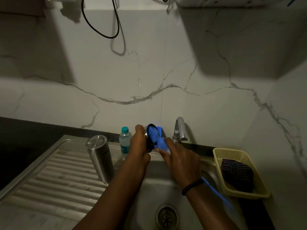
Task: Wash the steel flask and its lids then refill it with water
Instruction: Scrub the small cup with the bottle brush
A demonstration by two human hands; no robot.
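Observation:
The steel flask [100, 158] stands upside down on the ribbed drainboard [49, 176], left of the basin. My left hand [139, 143] grips a dark steel lid [151, 130], held above the sink with its open side facing right. My right hand [180, 161] grips a blue bottle brush [157, 138] near its head. The bristles press into the lid's inside. The brush's blue handle [219, 195] runs back past my right wrist.
A steel tap [179, 129] rises behind the basin, just right of the lid. A small plastic water bottle [125, 141] stands at the back. A yellow basket [235, 173] holding a dark cloth sits right of the sink. The drain [167, 217] lies below.

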